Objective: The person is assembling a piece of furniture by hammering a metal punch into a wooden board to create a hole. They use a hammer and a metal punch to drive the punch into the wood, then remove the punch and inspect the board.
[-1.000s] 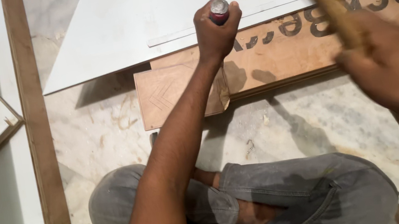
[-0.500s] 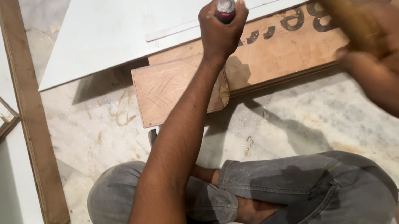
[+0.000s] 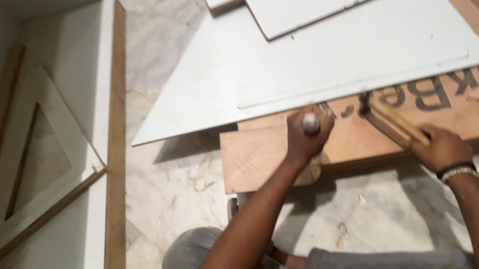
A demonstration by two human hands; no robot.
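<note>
At nine o'clock stands a white-lined cabinet box. Toward centre, the left hand is fisted around a chisel upright at the white laminate sheet's near edge — at three o'clock, the right hand grips a wooden-handled hammer over the plywood board.

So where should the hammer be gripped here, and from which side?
Grip the hammer on the lower part of its wooden handle, coming from the near side, as the right hand does. The handle slants toward the person, and the dark head sits against the white sheet.
</note>
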